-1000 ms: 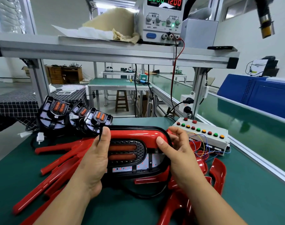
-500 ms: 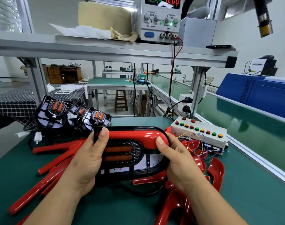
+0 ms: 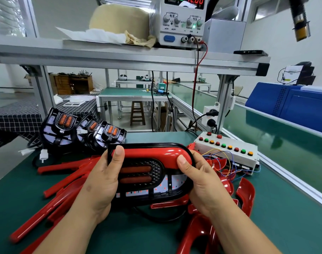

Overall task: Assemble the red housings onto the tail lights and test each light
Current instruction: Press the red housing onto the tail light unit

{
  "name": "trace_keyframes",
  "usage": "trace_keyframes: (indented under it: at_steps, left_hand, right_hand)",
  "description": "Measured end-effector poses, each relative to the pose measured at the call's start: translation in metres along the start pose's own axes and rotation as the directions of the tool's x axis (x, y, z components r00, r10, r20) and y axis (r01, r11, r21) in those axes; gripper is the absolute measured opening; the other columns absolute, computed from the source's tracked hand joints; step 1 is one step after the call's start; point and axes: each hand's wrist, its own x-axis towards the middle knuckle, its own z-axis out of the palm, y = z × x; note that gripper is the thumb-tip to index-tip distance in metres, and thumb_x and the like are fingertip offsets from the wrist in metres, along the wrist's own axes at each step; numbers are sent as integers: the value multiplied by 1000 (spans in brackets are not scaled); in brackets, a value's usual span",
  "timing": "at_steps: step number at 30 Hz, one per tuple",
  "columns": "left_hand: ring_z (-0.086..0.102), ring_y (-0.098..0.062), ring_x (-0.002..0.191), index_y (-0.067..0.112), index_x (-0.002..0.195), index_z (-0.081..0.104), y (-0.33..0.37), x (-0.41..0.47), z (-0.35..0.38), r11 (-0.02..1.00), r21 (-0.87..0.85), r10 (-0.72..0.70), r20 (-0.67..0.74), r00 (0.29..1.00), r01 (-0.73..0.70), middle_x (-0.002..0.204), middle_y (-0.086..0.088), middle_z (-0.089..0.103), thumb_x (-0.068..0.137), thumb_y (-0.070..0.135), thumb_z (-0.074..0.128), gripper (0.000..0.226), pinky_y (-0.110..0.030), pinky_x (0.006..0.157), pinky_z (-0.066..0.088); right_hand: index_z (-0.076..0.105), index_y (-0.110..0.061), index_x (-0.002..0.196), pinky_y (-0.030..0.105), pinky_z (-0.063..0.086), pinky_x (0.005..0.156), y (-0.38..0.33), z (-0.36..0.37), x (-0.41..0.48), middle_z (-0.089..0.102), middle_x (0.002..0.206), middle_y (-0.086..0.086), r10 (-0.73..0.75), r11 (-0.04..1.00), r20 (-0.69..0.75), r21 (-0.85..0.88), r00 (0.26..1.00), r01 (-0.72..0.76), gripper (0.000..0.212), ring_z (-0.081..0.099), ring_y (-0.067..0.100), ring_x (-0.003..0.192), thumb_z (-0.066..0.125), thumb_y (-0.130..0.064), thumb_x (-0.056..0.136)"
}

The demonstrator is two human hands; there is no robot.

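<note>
Head: hands (image 3: 101, 182) (image 3: 202, 184) grip tail light (image 3: 141, 173); red housings (image 3: 52, 208), button box (image 3: 228, 149) beside.

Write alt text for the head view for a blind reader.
The left hand and right hand grip a black tail light with a red housing along its top, over a green bench. Loose red housings lie beneath; a button box stands beside them.

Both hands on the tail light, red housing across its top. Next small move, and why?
Probably press both thumbs down to seat the red housing on the tail light. The left hand and right hand grip its two ends, a thumb on each end of the housing; whether it has clicked home cannot be told. The button box lies untouched, so testing likely comes after.
</note>
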Motion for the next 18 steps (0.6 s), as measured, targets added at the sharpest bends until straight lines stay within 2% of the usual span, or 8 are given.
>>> trace_keyframes:
  at_steps: [4, 9, 13, 18]
  left_hand:
    - [74, -33, 86, 17, 113, 62, -1, 0, 0, 1000, 0, 2, -11, 1000, -2, 99, -15, 75, 76, 63, 54, 60, -33, 62, 60]
    - [74, -33, 88, 21, 109, 66, 0, 0, 1, 1000, -15, -4, -36, 999, 3, 100, -14, 75, 76, 63, 56, 54, -36, 63, 60]
    - [75, -32, 84, 17, 109, 65, 2, -2, 4, 999, -39, -3, -41, 999, 2, 97, -15, 76, 78, 59, 56, 53, -35, 59, 60]
    - [75, -32, 79, 14, 110, 64, 5, -6, 9, 999, -33, -2, -21, 1000, 1, 93, -14, 76, 77, 60, 56, 57, -32, 56, 59]
  right_hand:
    - [61, -6, 105, 40, 56, 86, 0, 2, 0, 71, 99, 18, 12, 1000, -10, 25, 1000, -12, 39, 68, 29, 88, 78, -14, 71]
    - [61, -7, 104, 40, 56, 86, 0, 2, 0, 70, 99, 18, -14, 999, -35, 33, 999, 15, 44, 68, 29, 87, 77, -21, 65]
    - [64, -10, 99, 35, 57, 79, 0, 2, -1, 71, 97, 16, -31, 999, -22, 7, 999, 31, 28, 69, 26, 85, 72, -18, 73]
    - [63, -3, 107, 35, 57, 82, -4, -2, -2, 72, 101, 17, -51, 991, -48, -125, 998, 44, 41, 69, 29, 91, 76, -21, 73]
